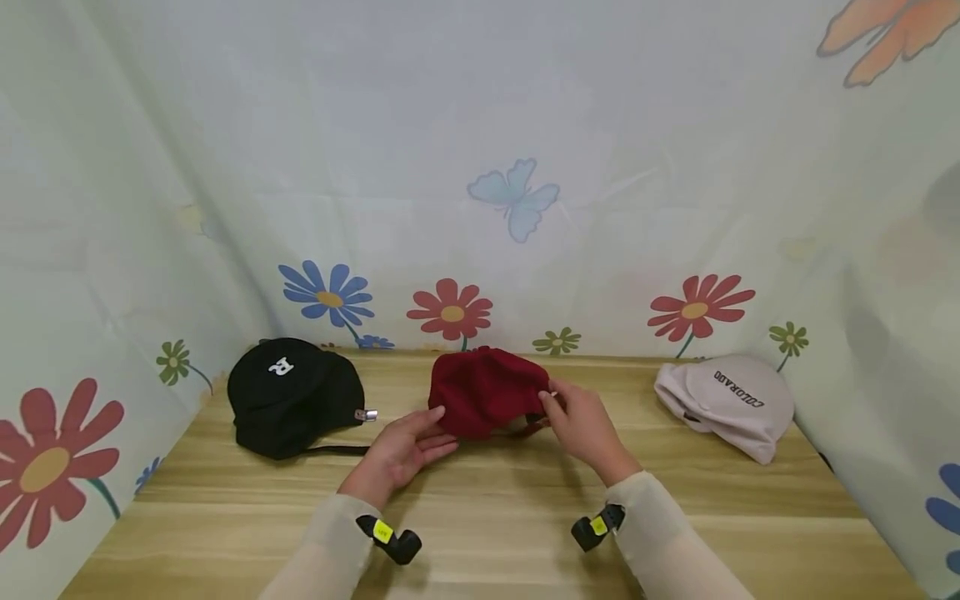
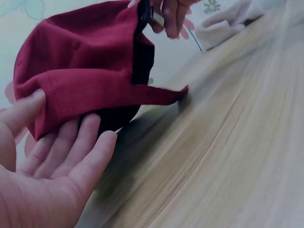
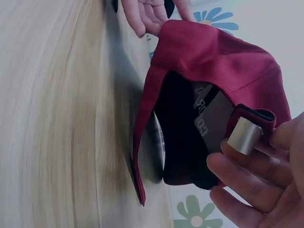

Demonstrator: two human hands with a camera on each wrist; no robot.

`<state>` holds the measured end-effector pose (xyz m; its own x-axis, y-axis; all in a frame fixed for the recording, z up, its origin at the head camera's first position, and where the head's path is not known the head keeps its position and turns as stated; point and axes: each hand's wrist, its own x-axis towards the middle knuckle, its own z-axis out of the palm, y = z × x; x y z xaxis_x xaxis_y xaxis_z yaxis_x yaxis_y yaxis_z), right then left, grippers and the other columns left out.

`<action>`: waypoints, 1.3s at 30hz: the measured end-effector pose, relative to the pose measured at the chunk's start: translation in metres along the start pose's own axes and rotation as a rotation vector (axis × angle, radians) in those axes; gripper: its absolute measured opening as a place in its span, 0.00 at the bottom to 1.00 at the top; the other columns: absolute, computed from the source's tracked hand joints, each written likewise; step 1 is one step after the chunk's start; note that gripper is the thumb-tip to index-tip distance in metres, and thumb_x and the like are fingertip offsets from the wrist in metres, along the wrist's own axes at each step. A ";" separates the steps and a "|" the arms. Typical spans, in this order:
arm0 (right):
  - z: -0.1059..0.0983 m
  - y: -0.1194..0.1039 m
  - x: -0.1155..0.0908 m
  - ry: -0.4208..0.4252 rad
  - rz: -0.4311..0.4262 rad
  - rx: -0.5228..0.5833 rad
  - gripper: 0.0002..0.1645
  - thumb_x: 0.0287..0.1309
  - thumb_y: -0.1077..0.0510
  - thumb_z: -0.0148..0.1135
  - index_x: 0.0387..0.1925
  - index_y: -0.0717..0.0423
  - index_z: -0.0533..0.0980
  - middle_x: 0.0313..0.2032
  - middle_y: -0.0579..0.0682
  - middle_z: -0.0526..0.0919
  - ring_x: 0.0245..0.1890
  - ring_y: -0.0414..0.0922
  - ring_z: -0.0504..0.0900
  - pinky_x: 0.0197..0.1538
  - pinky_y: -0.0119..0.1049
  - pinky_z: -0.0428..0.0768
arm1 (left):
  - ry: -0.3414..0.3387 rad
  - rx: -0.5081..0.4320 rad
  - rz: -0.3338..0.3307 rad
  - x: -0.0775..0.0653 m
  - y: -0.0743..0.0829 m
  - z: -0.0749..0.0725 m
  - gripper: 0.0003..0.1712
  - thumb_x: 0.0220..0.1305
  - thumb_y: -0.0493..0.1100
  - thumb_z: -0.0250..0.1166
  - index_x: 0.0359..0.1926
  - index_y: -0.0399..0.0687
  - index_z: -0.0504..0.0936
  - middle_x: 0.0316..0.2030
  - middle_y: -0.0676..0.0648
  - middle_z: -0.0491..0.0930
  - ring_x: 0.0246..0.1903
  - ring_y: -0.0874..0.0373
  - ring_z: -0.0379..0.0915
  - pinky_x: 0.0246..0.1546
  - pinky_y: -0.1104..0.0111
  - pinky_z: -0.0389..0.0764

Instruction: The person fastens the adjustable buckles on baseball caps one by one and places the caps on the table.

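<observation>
A dark red cap (image 1: 487,392) is held between both hands near the back of the table. My left hand (image 1: 401,450) grips its edge at the left, thumb on the outside and fingers underneath. At the other side my right hand (image 1: 588,425) pinches the edge beside a metal buckle (image 3: 244,136). The cap's undone strap (image 3: 141,128) hangs loose from its back opening, reaching down toward the wood. Dark lining and a printed inner band (image 3: 216,116) show inside the opening in the right wrist view.
A black cap (image 1: 281,400) with a white letter lies at the left, its strap stretching toward my left hand. On the right lies a pale cap (image 1: 738,400) lettered COLORADO. Behind the wooden table (image 1: 502,525) hangs a flowered cloth (image 1: 600,275).
</observation>
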<state>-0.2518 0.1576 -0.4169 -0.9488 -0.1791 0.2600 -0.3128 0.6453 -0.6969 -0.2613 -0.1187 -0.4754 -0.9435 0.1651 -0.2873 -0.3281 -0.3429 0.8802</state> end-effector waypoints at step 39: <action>0.044 -0.002 0.003 -0.023 0.121 0.514 0.37 0.49 0.67 0.72 0.61 0.52 0.70 0.49 0.59 0.83 0.51 0.54 0.83 0.51 0.41 0.83 | -0.106 -0.002 0.171 -0.028 0.012 0.032 0.41 0.63 0.26 0.59 0.72 0.55 0.56 0.45 0.46 0.83 0.43 0.56 0.83 0.56 0.51 0.76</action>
<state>-0.2558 0.1231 -0.4437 -0.9784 -0.1455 0.1467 -0.1761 0.2156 -0.9605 -0.2370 -0.0982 -0.4450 -0.9753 0.2004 -0.0925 -0.1637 -0.3759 0.9121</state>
